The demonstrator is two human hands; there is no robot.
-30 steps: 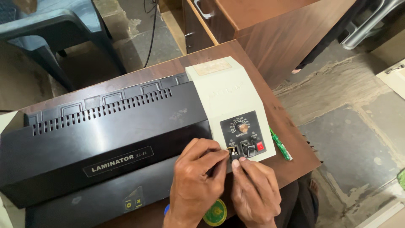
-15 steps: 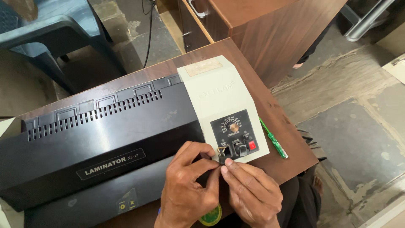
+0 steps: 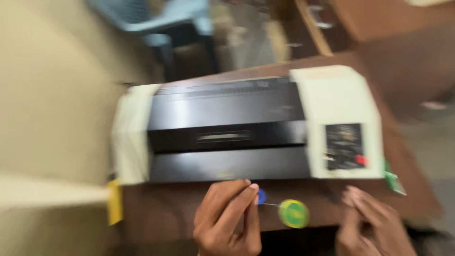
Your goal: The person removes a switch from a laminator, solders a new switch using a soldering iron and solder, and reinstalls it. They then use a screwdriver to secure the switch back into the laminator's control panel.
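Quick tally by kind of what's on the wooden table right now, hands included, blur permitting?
Laminating machine: 1
Round yellow-green disc: 1
Small blue round piece, at the left hand's fingertips: 1
Green pen, partly hidden at the machine's right end: 1
Yellow tab at the table's left edge: 1
Hands: 2, left hand and right hand
Total: 7

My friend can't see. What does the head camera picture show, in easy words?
A blurry picture looks down at a black and cream laminator on a brown wooden table. The person's left hand is at the table's near edge beside a round yellow-green disc and something small and blue, while the right hand rests further right, below the machine's control panel.
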